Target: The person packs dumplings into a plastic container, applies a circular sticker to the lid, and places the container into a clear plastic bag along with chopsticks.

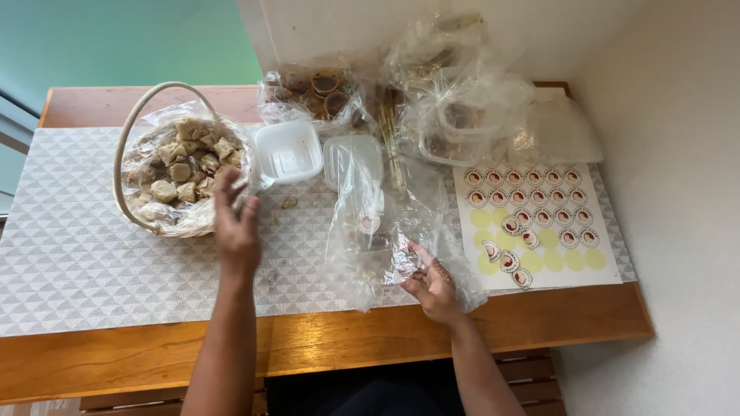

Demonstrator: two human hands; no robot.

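My left hand (235, 227) is up over the table runner (77, 254), fingers spread loosely and holding nothing, its tips just at the rim of the basket (127, 166). The basket is lined with clear plastic and heaped with pale wrapped sweets (185, 162), too many and too jumbled to count.

My right hand (432, 286) pinches the edge of a clear bag (378, 231) between thumb and fingers; the bag lies crumpled on the runner in front of me, near the table's front edge, something small and round inside it.

Between the two hands nothing blocks the way. Behind the bag stand two white tubs: one open (288, 152), one under plastic film (353, 158). Further back a pile of crumpled bags (462, 100) covers more containers, count unclear. To the right lies one sticker sheet (539, 223), with empty yellow circles where some round stickers have been peeled off.
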